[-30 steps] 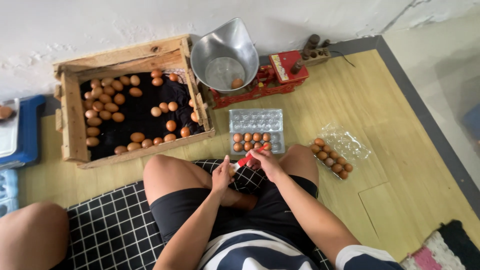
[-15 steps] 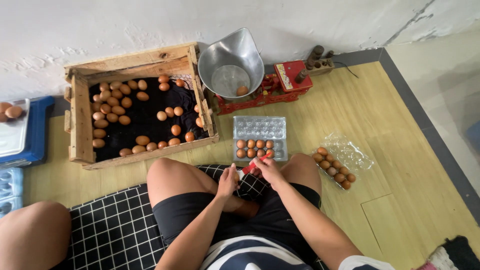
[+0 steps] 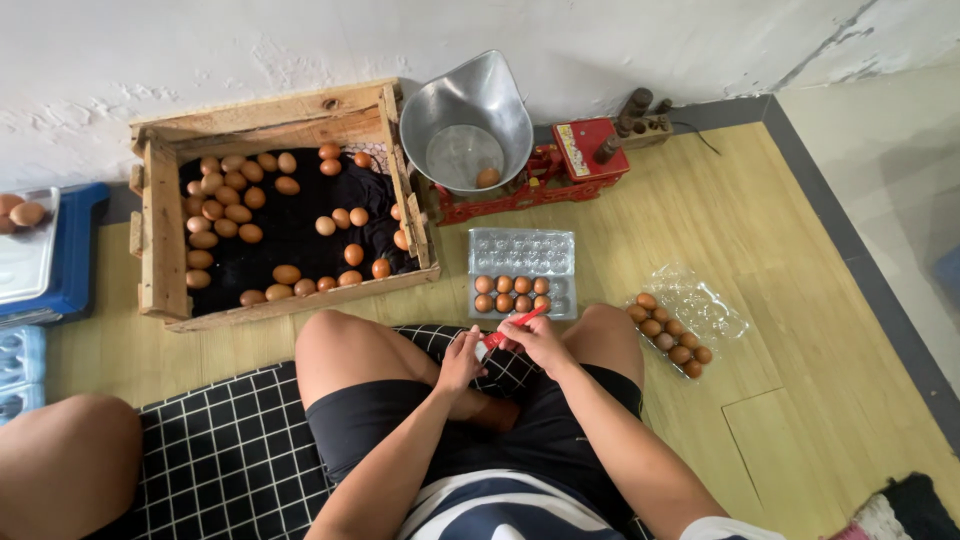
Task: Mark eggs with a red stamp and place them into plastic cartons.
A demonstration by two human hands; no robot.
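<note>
My left hand (image 3: 461,360) and my right hand (image 3: 537,340) meet above my crossed legs. My right hand grips a thin red marker-like tool (image 3: 510,327). My left hand closes around a small object I cannot make out, touching the tool's near end. Just beyond my hands lies an open clear plastic egg tray (image 3: 522,252) with several brown eggs in its near rows. A second clear tray (image 3: 681,326), partly filled with brown eggs, lies to the right of my knee.
A wooden crate (image 3: 160,240) with black lining holds many brown eggs at left. A red scale (image 3: 585,150) with a metal scoop (image 3: 470,110) holding one egg stands by the wall. Another person's knee (image 3: 65,460) is at lower left. A blue tray (image 3: 75,250) sits far left.
The view has shifted slightly. My hands stay together over my lap, and the red tool now points up toward the egg tray.
</note>
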